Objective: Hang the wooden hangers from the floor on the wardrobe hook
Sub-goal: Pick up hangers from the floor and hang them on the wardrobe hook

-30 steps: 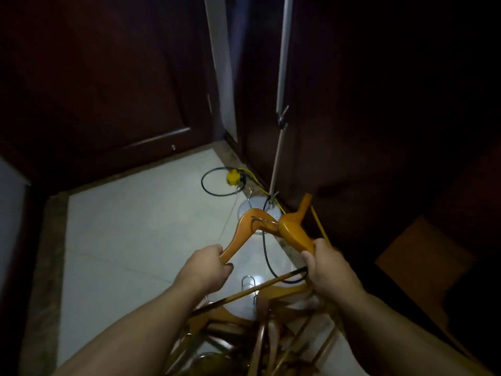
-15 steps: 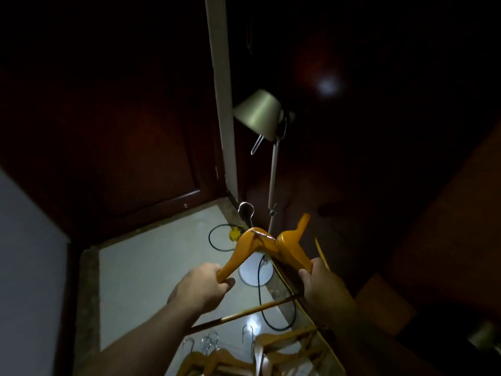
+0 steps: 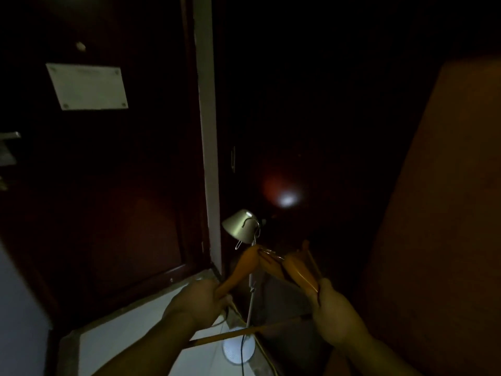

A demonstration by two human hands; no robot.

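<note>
An orange wooden hanger (image 3: 244, 267) is raised in front of me, its metal hook (image 3: 250, 222) reaching up past a lamp shade. My left hand (image 3: 193, 301) grips its left arm end. My right hand (image 3: 332, 312) grips the end of a second wooden hanger piece (image 3: 301, 270) on the right. A thin crossbar (image 3: 244, 332) runs below, between my forearms. No wardrobe hook shows in the dark. The pile of hangers on the floor is out of view.
A silver floor lamp (image 3: 238, 226) stands right behind the hangers, its round base (image 3: 238, 350) and black cord on the white floor (image 3: 130, 337). A dark door with a white plaque (image 3: 86, 86) is left. A white frame strip (image 3: 207, 131) and dark wardrobe panels lie ahead.
My view has swung upward from the floor; the hanger pile has dropped out of sight. Both hands have lifted the hangers higher, up toward the lamp shade.
</note>
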